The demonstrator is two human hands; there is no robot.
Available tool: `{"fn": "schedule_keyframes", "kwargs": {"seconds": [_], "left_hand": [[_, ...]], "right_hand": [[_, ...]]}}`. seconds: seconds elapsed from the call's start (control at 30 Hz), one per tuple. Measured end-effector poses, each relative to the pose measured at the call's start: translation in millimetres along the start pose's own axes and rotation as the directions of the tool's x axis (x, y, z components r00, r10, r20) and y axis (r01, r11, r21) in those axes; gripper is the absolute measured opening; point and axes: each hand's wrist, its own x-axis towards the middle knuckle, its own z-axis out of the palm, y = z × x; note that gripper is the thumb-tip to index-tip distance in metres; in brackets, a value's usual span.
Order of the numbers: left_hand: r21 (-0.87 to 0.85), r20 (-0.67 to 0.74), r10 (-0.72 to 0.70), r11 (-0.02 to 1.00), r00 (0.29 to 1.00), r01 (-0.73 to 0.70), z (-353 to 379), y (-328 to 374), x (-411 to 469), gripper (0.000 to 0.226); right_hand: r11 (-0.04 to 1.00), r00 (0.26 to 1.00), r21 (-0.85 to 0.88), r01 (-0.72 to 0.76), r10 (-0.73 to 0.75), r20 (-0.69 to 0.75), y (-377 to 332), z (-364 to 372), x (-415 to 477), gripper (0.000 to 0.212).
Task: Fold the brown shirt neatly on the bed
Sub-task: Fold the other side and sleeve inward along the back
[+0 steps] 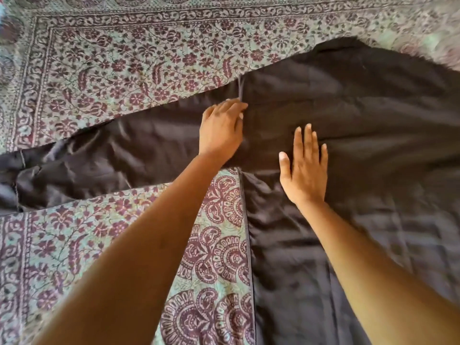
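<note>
Head view: pinching shirt (361, 108) shoulder seam (240, 93) with left hand (221, 130), pressing right hand (305, 168) flat, fingers (308, 138) together, on cloth spreading across bed (99, 70); probably handling soft, slippery, best gripped at seams

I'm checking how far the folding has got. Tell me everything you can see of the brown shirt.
The brown shirt lies spread, unfolded, on the patterned bedspread: dark, smooth, faintly shiny cloth, creased. Its sleeve stretches left, rumpled at the end. The left hand pinches the shoulder seam; the right hand presses flat on the cloth.
</note>
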Motion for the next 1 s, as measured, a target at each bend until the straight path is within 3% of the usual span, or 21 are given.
{"fn": "schedule_keyframes", "kwargs": {"seconds": [0.13,0.33,0.53,0.67,0.77,0.87,1.0], "left_hand": [[0.058,0.051,-0.008,0.998,0.999,0.005,20,11,13,0.041],[0.298,0.368,0.062,0.937,0.928,-0.181,49,9,40,0.052],[0.363,0.369,0.002,0.920,0.929,-0.146,48,5,62,0.052],[0.307,0.258,0.038,0.944,0.965,-0.119,52,34,56,0.051],[0.262,0.289,0.033,0.959,0.957,-0.112,65,55,69,0.051],[0.305,0.302,-0.087,0.952,0.949,-0.009,72,44,85,0.053],[0.377,0.193,-0.246,0.912,0.950,0.160,53,-1,85,0.054]], "right_hand": [[0.999,0.997,0.033,-0.002,0.004,-0.072,1,3,0,0.063],[0.997,0.997,0.071,0.015,-0.009,-0.082,2,5,0,0.064],[0.999,0.999,0.034,0.011,-0.010,-0.036,2,6,2,0.066],[1.000,1.000,-0.008,0.000,0.000,-0.006,1,6,3,0.069],[0.999,1.000,-0.037,-0.026,0.026,0.011,0,7,4,0.071],[0.998,0.999,-0.051,-0.039,0.041,0.024,1,7,4,0.071],[0.998,0.999,-0.046,-0.036,0.037,0.025,0,6,4,0.072]]}}
